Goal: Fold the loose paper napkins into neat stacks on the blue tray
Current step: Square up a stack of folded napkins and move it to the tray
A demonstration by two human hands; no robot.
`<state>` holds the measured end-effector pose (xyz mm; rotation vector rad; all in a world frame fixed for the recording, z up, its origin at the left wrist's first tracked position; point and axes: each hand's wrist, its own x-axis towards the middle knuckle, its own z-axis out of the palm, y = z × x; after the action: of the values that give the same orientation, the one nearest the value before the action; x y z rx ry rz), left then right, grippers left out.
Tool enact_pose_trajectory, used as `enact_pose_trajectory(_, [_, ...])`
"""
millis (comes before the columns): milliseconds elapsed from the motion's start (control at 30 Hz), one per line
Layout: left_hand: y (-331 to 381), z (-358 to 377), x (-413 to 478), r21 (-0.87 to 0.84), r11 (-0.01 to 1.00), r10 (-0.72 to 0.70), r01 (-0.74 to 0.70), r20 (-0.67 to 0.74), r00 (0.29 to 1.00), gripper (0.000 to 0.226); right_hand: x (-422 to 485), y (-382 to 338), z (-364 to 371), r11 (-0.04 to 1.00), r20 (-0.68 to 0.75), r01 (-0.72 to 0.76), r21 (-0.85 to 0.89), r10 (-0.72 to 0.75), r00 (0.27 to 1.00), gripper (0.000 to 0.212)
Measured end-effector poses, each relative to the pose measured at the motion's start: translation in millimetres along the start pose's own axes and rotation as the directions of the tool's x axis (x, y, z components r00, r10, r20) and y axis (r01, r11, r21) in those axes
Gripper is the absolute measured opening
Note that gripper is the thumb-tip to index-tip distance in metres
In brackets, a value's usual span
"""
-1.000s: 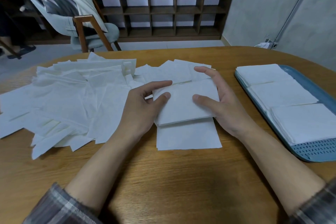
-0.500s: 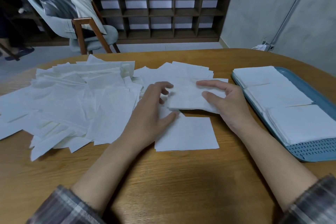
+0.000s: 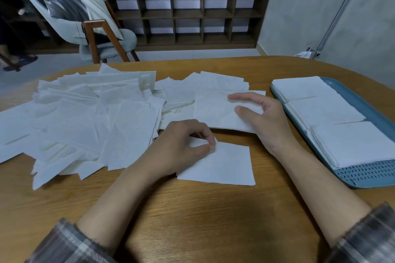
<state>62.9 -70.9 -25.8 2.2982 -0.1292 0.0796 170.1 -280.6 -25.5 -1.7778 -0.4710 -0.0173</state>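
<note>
A big heap of loose white paper napkins [image 3: 85,117] covers the left half of the wooden table. One flat napkin [image 3: 226,166] lies in front of me; my left hand [image 3: 183,147] pinches its upper left corner between thumb and fingertips. My right hand [image 3: 260,117] holds a folded napkin [image 3: 218,111] by its right edge, thumb on top, just above the table. On the right stands the blue tray [image 3: 367,177] with three stacks of folded napkins [image 3: 327,111] in a row.
The table's [image 3: 192,220] near part is bare wood. Behind its far edge stand a grey chair with a wooden frame [image 3: 100,34] and a dark shelf unit [image 3: 192,13] against the wall.
My right hand has carried the folded napkin up and to the right, off the flat one. My left hand has let go of it and dropped onto the flat napkin's corner.
</note>
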Motion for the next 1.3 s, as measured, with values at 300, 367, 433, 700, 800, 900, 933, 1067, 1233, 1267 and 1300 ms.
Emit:
enact_pose_trajectory(300, [6.7,-9.9,-0.8,-0.253,0.967,0.023,-0.029,-0.026,0.999,0.009,-0.5,-1.8,3.3,0.985,0.125,-0.027,0.168,0.006,0.992,0.018])
enact_pose_trajectory(367, [7.7,-13.8,-0.5,-0.308,0.948,0.049,-0.08,-0.108,0.993,0.01,-1.4,-2.8,2.9,0.959,0.182,-0.083,0.272,0.034,0.983,0.034])
enact_pose_trajectory(433, [6.7,-16.1,0.7,-0.314,0.943,0.044,-0.112,-0.215,0.976,0.011,-2.5,-3.3,3.5,0.932,0.254,-0.142,0.334,0.056,0.966,0.045])
enact_pose_trajectory(700, [-1.0,-13.4,5.2,-0.411,0.908,-0.079,-0.082,-0.36,0.929,0.008,-9.1,-6.1,10.2,0.942,0.204,-0.135,0.309,0.073,0.976,0.015])
enact_pose_trajectory(800, [-1.9,-12.9,5.2,-0.444,0.894,-0.12,-0.053,-0.353,0.928,0.008,-7.7,-5.3,9.6,0.941,0.235,-0.138,0.309,0.065,0.97,0.024])
enact_pose_trajectory(900, [-1.7,-11.7,5.9,-0.425,0.905,-0.14,-0.023,-0.346,0.928,0.009,-8.8,-5.5,11.1,0.95,0.275,-0.119,0.288,0.037,0.961,0.042])
enact_pose_trajectory(933, [-1.5,-11.1,6.0,-0.421,0.907,-0.14,-0.018,-0.342,0.929,0.009,-9.2,-6.3,11.7,0.954,0.284,-0.111,0.279,0.029,0.958,0.047])
enact_pose_trajectory(1067, [-0.3,-9.1,6.4,-0.441,0.897,-0.168,0.007,-0.327,0.93,0.009,-9.2,-6.9,12.1,0.965,0.282,-0.086,0.249,0.013,0.959,0.061])
enact_pose_trajectory(1233, [0.6,-8.9,5.5,-0.448,0.894,-0.171,0.011,-0.318,0.932,0.009,-9.9,-9.1,11.3,0.979,0.271,-0.064,0.191,0.01,0.963,0.071])
enact_pose_trajectory(1267, [0.7,-8.9,5.5,-0.457,0.889,-0.177,0.016,-0.313,0.933,0.008,-10.3,-9.8,11.6,0.986,0.257,-0.041,0.164,-0.003,0.966,0.071])
enact_pose_trajectory(1300, [0.6,-8.4,5.5,-0.457,0.889,-0.185,0.023,-0.314,0.931,0.007,-10.4,-10.1,11.7,0.989,0.245,-0.024,0.147,-0.013,0.969,0.072])
